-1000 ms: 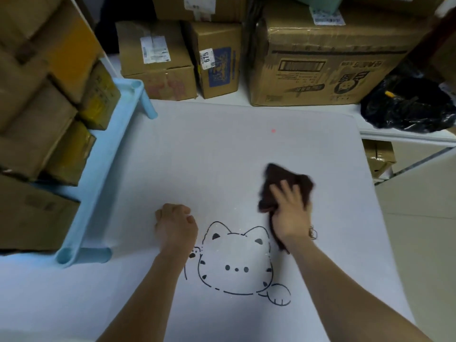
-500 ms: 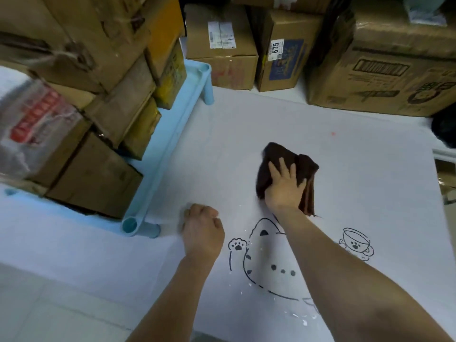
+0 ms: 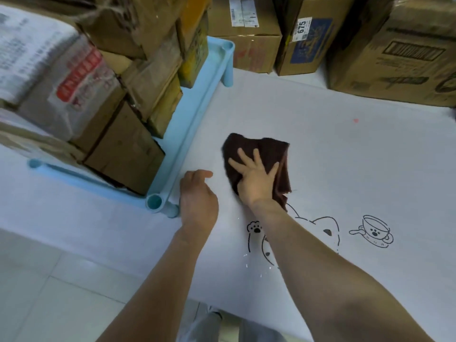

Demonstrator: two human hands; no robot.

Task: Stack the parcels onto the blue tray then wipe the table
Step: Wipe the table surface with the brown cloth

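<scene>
A light blue tray (image 3: 195, 114) stands on the left of the white table (image 3: 345, 164). Several cardboard parcels (image 3: 128, 149) and a plastic-wrapped one (image 3: 66, 77) are stacked on it. A dark brown cloth (image 3: 251, 146) lies flat on the table just right of the tray. My right hand (image 3: 254, 178) presses on the cloth with straight, spread fingers. My left hand (image 3: 197, 196) rests on the table beside the tray's near corner, its fingers loosely curled and holding nothing.
Big cardboard boxes (image 3: 394, 50) line the table's far edge. Cat, paw and cup drawings (image 3: 372, 230) are printed on the table near its front edge. Pale tiled floor (image 3: 49, 292) lies below at the left.
My right hand has slid the cloth leftward toward the tray. My left hand has stayed near the tray corner, its fingers loosening. The camera has swung left.
</scene>
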